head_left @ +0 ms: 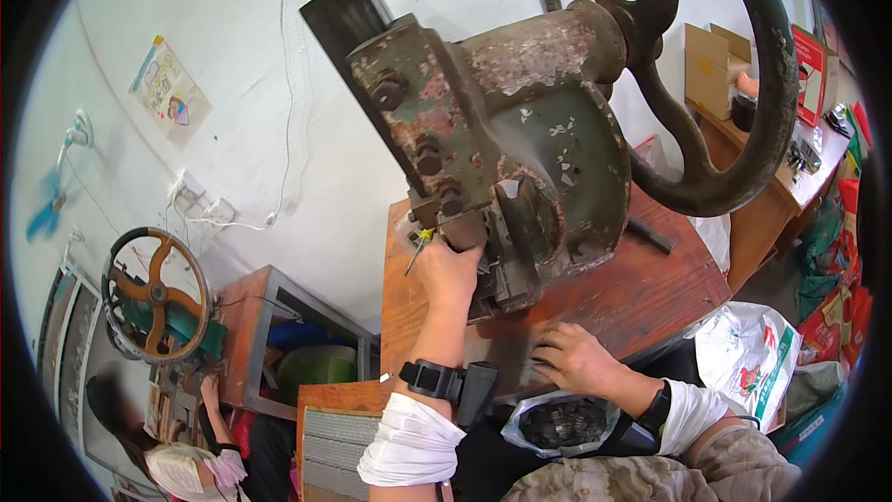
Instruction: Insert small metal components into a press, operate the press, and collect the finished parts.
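Observation:
A worn green-and-rust hand press stands on the reddish wooden table. My left hand reaches into its tooling, under the ram. Its fingers are curled, and their tips are partly hidden, so what they pinch cannot be made out. A yellow piece with a thin rod sits beside that hand. My right hand rests at the table's near edge, fingers bent and slightly apart, with nothing visible in them. Below it lies an open plastic bag of small dark metal pieces.
The press's large handwheel stands at the upper right. A dark bar lies on the table behind the press. At left, another person sits by a second wheel press. A white printed sack lies at right.

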A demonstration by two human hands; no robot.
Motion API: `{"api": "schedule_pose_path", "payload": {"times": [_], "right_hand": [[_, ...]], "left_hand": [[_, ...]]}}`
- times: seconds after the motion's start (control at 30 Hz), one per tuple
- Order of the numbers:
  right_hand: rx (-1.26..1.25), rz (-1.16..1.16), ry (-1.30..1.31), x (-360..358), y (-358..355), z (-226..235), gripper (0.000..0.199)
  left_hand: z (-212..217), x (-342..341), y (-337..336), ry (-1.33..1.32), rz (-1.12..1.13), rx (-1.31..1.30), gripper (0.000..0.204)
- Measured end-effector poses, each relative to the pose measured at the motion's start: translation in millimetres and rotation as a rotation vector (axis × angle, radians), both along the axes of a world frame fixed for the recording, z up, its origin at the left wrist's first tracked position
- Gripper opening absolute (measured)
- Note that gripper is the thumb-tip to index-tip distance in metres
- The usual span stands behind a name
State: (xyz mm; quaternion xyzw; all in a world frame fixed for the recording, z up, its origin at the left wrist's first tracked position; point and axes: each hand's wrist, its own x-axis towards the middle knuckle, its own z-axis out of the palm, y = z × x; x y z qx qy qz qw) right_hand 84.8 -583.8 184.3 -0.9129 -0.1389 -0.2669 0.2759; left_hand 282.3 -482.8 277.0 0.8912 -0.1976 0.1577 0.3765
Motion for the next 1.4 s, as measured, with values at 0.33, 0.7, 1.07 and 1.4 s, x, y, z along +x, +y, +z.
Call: {"api": "schedule_pose_path", "payload": {"times": [0.33,0.7,1.07,1.4], "right_hand": [[0.158,0.051,-0.105,4.1,-2.5,-5.7,0.023],[0.225,-0.268,-0.135,117.8,-16.9,65.5,0.04],[0.282,-0.447,0.008,126.9,-5.5,76.1,0.063],[0.061,-0.1,-0.482,33.7,-35.6,151.9,0.023]], "left_hand": [[-17.1,11.8,32.1,0.391,-0.439,-0.455,0.023],[-39.8,13.8,31.3,0.115,-0.369,-0.19,0.031],[-32.0,13.1,29.0,0.016,-0.41,-0.055,0.033],[-19.4,-2.6,27.5,-0.027,-0.198,0.354,0.033]]}}
